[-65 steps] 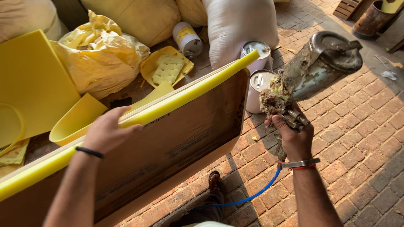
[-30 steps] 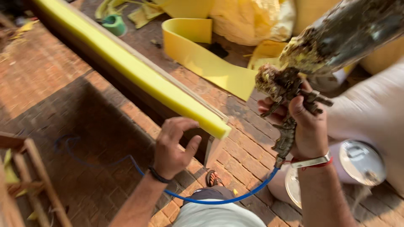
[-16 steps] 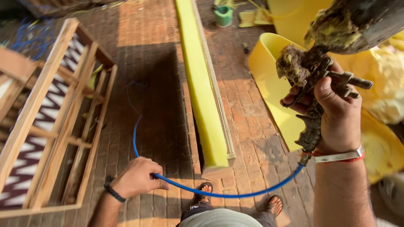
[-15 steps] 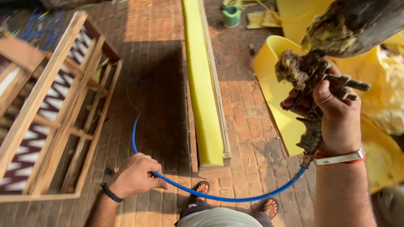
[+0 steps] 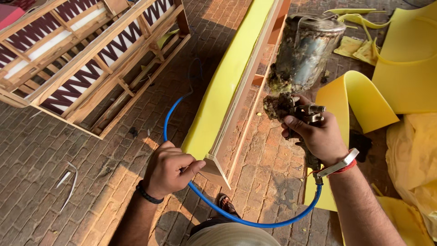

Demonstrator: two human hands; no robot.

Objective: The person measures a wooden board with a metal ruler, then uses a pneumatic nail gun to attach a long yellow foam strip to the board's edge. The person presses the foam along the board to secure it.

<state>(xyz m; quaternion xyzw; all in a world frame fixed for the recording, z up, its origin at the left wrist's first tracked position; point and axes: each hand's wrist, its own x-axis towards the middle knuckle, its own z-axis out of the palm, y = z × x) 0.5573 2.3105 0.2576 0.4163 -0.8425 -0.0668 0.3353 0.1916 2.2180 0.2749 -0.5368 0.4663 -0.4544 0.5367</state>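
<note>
While left hand (image 5: 169, 167) pinches blue hose (image 5: 255, 222) | right hand (image 5: 318, 136) grips spray gun (image 5: 300, 64) | board corner (image 5: 218, 171) adjacent

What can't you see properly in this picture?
Head view:
- Spray gun nozzle: caked in gunk.
- Blue hose: one end runs out of sight in shadow.
- Left hand palm: turned away, so its grip is unclear.
- Wooden frame: cut off by the top edge.
</note>
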